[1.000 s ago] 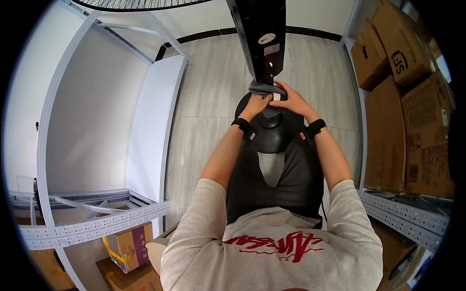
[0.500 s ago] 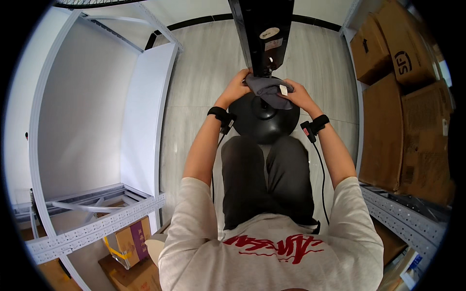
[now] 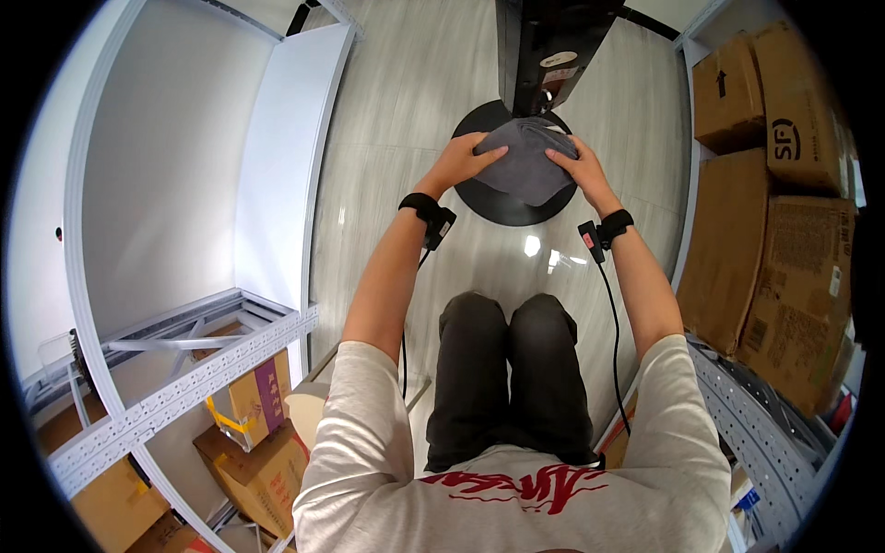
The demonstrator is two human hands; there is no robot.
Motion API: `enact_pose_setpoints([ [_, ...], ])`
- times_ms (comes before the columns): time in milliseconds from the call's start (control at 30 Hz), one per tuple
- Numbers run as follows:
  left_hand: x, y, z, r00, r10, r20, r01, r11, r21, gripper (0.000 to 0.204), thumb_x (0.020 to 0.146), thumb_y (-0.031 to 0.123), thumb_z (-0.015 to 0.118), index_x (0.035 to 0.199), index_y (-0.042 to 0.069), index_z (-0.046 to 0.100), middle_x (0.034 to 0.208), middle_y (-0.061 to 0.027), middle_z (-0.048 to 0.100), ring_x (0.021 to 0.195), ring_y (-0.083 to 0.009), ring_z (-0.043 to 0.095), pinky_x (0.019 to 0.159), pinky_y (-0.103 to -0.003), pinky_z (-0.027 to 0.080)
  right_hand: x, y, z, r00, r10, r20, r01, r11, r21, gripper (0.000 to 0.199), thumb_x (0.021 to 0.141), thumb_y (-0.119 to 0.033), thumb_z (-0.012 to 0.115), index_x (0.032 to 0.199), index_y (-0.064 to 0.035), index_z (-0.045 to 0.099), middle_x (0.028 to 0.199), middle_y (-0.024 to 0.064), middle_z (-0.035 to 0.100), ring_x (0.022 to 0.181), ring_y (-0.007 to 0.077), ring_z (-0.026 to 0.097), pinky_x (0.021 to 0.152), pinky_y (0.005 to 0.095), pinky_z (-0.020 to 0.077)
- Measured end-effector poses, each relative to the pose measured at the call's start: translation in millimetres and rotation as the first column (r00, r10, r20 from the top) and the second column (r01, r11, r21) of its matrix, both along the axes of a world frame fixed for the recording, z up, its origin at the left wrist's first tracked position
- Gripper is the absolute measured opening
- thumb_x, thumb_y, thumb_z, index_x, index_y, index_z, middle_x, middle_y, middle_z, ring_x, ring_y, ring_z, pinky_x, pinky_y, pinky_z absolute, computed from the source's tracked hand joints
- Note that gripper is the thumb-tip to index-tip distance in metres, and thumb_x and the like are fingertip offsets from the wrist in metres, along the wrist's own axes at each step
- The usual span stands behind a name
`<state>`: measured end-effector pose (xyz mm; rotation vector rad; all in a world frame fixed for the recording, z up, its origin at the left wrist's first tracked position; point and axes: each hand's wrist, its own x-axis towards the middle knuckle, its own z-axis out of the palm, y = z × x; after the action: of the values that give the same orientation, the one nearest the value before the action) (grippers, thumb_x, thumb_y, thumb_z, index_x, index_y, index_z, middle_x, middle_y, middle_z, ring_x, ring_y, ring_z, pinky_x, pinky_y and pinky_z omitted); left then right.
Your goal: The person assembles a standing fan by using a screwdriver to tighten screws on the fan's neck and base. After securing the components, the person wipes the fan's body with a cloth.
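Note:
A grey cloth (image 3: 527, 168) is spread between my hands over a round black base (image 3: 507, 214). My left hand (image 3: 466, 158) pinches the cloth's left side, thumb on top and fingers beneath. At the opposite side my right hand (image 3: 585, 169) grips it the same way, with a small pale tag near its fingers. From behind the cloth rises a tall black stand (image 3: 558, 46) with an oval sticker on its face. The cloth hides the middle of the base, and I cannot tell whether it rests on it.
White metal shelving (image 3: 198, 364) runs along the left, with boxes (image 3: 253, 396) below. At the right, brown cardboard boxes (image 3: 724, 249) stand stacked on a rack (image 3: 765, 433). Grey tiled floor (image 3: 387, 120) lies between them. Cabled black straps circle both wrists.
The cloth has gone from bunched to spread out and flatter between my hands. My view has shifted, and the base and stand now appear farther from my knees.

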<state>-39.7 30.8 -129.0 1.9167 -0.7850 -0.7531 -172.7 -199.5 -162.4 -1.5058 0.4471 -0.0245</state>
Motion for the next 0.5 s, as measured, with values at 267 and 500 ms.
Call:
enact_pose_setpoints([
  [267, -24.5, 28.0, -36.3, 0.919, 0.074, -0.386, -0.036, 0.994, 0.104, 0.046, 0.09, 0.04, 0.062, 0.107, -0.003, 0.062, 0.096, -0.0068, 0.065, 0.089, -0.0146, 0.06, 0.079, -0.028, 0.047, -23.6, 6.8, -14.7, 0.956, 0.137, -0.258, -0.093, 0.98, 0.177, 0.045, 0.085, -0.035, 0.07, 0.11, 0.0009, 0.06, 0.101, 0.0057, 0.063, 0.093, 0.013, 0.057, 0.084, 0.0253, 0.0435],
  [500, -30.9, 31.5, -112.3, 0.922, 0.076, -0.38, -0.083, 0.997, -0.004, 0.043, 0.091, 0.036, 0.061, 0.117, 0.002, 0.055, 0.103, -0.0054, 0.061, 0.096, -0.013, 0.056, 0.084, -0.028, 0.044, -29.5, 13.6, -80.3, 0.934, 0.281, -0.221, -0.227, 0.944, 0.238, 0.053, 0.08, -0.021, 0.075, 0.121, 0.0013, 0.051, 0.109, 0.0072, 0.058, 0.102, 0.014, 0.054, 0.087, 0.0277, 0.0437],
])
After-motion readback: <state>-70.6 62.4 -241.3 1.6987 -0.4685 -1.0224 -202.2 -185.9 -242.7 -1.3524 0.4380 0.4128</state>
